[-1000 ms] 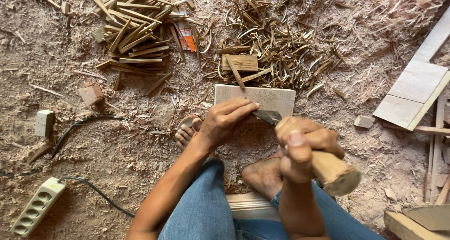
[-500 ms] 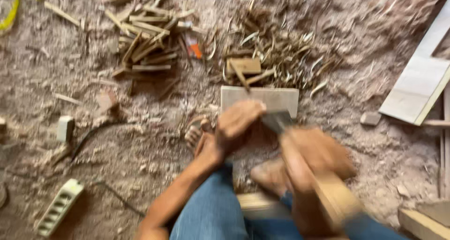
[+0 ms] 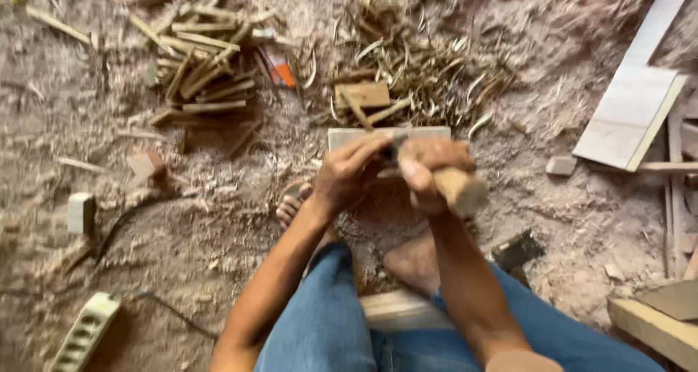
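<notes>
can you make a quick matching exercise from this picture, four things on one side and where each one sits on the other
Things:
1. power strip
2. pile of sticks
3. pale board
4. wooden handle

Places:
A. in the right hand
B. bottom left on the floor
C. right edge, lying at a slant
D. top left

Pairs: 1-B, 2-D, 3-C, 4-A

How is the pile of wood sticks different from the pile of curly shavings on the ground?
The stick pile holds straight, thick, chunky pieces; the shavings pile holds thin, curved slivers. The sticks lie farther left, away from the hands; the shavings sit just beyond the pale wood block that the left hand steadies. Both are light brown wood scraps on the dusty ground.
</notes>
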